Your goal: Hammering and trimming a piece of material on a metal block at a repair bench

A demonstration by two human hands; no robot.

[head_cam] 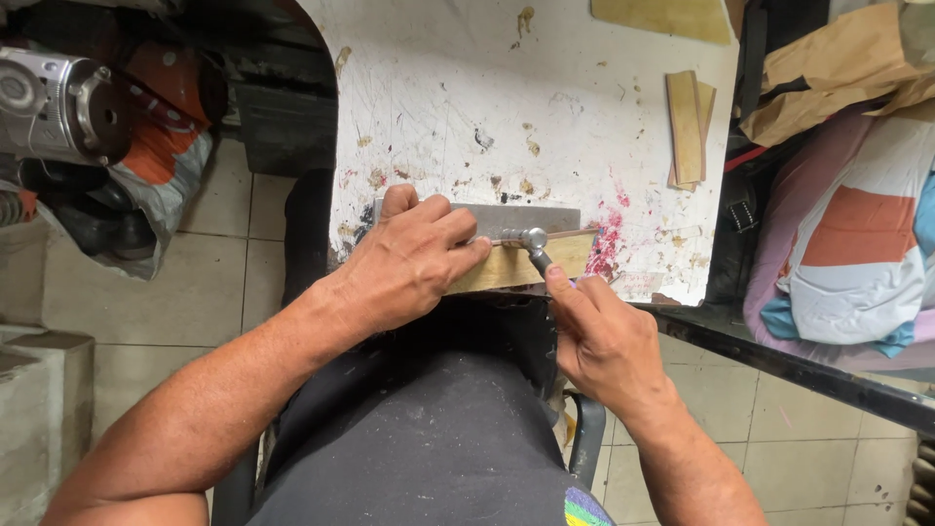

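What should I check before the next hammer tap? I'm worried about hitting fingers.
1. Left hand pins the tan strip flat: ok.
2. Left fingertips clear of the hammer head: not ok, they lie right beside it.
3. Right hand grips the hammer handle: ok.
4. Strip backed by the metal block: ok.
5. Strip aligned to its mark: cannot tell.

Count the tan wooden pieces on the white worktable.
3 groups at least: one under the left hand and hammer at the table's near edge; a small overlapping stack near the right edge; one at the top edge. The stack may hide more.
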